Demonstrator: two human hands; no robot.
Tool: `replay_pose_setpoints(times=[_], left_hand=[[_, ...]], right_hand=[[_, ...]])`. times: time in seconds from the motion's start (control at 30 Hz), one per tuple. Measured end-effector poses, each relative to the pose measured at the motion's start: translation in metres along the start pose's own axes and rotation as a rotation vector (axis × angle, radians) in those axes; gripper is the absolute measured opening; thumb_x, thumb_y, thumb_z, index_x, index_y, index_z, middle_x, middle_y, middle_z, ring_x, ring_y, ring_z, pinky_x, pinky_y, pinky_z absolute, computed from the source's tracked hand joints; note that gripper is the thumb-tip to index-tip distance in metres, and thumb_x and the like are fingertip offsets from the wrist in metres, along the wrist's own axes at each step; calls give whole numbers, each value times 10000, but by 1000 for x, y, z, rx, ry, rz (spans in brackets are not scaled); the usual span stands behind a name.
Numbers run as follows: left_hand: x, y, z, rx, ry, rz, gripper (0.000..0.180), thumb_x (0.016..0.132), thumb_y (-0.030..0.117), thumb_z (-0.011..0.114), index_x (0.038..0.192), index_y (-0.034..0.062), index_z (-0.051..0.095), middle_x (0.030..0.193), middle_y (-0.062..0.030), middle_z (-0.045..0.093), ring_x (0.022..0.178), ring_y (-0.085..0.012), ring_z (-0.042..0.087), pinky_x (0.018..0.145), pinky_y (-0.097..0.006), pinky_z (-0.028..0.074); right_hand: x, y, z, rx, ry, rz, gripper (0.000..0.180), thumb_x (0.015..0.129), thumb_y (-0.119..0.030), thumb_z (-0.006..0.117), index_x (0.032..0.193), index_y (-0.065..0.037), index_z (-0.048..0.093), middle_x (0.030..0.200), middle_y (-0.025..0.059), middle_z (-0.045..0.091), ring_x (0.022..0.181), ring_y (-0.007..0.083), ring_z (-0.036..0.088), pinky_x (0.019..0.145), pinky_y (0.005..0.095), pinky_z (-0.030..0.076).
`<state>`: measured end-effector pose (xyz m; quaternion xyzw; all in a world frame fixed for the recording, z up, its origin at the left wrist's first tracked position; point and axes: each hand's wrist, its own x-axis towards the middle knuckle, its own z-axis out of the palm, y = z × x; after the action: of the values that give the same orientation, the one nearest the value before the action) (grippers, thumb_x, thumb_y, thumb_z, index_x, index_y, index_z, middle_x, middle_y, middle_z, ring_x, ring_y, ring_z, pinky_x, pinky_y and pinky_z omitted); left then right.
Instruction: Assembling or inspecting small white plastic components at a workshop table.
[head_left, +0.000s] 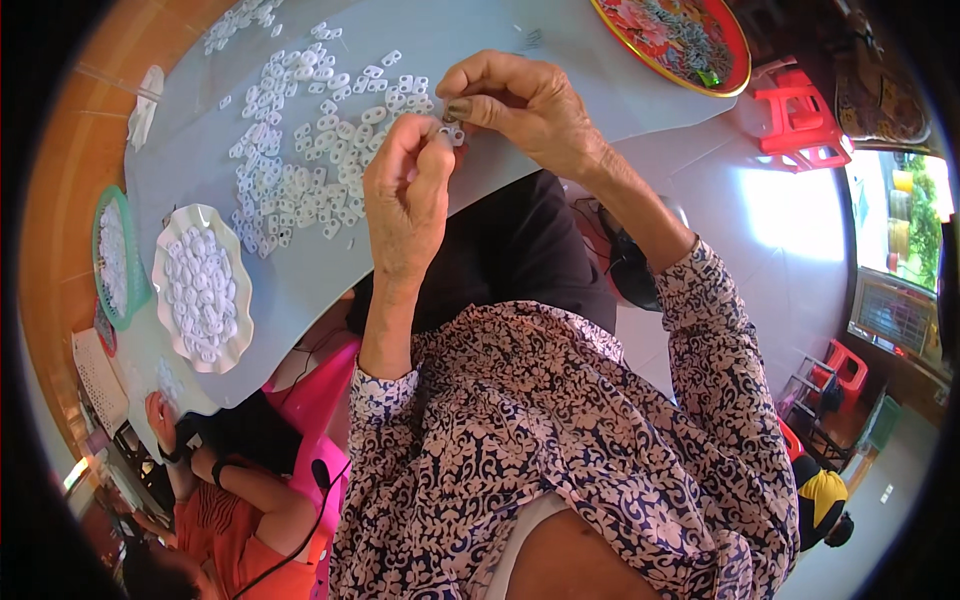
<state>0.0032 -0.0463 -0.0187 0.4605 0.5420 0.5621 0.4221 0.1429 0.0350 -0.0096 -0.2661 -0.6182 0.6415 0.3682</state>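
At the table's near edge both my hands meet over one small white plastic piece with holes [455, 135]. My left hand [405, 195] pinches it between thumb and bent fingers. From the upper right, my right hand [530, 105] closes thumb and forefinger over the same spot; a tiny dark bit shows at those fingertips, too small to name. Beside my left hand lies a loose spread of similar white pieces [330, 150], many showing two holes. Further left a white scalloped dish [240, 335] holds many rounded white pieces.
A green basket [104, 310] of white pieces stands beyond the dish. A red floral tray [738, 75] sits at the far right edge. At lower left, another person in orange [240, 530] sits at the table near a pink chair [310, 420]. Red stools [800, 115] stand right.
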Motion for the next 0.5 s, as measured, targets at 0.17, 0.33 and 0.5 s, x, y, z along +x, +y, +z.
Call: replay_pose_setpoints(times=[0.17, 0.33, 0.5], left_hand=[[0, -1, -3, 17, -17, -7, 156, 876, 151, 506, 841, 8, 558, 731, 21, 552, 655, -46, 404, 601, -198, 342], [0, 0, -3, 40, -11, -14, 153, 882, 146, 508, 841, 9, 562, 728, 26, 548, 646, -44, 394, 592, -198, 336], [2, -8, -1, -4, 9, 70, 128, 870, 134, 527, 807, 24, 513, 657, 20, 482, 577, -48, 364, 516, -211, 328]], right_hand=[[-2, 3, -3, -4, -11, -32, 157, 892, -41, 580, 1048, -26, 583, 891, 18, 620, 804, 76, 586, 723, 222, 503], [-3, 6, -4, -83, -14, -38, 180, 883, -34, 593, 1061, -29, 565, 890, 25, 620, 817, 82, 587, 739, 229, 502], [-3, 7, -5, -64, -29, -40, 181, 876, -48, 610, 1049, -25, 564, 888, 29, 622, 807, 82, 590, 739, 229, 503]])
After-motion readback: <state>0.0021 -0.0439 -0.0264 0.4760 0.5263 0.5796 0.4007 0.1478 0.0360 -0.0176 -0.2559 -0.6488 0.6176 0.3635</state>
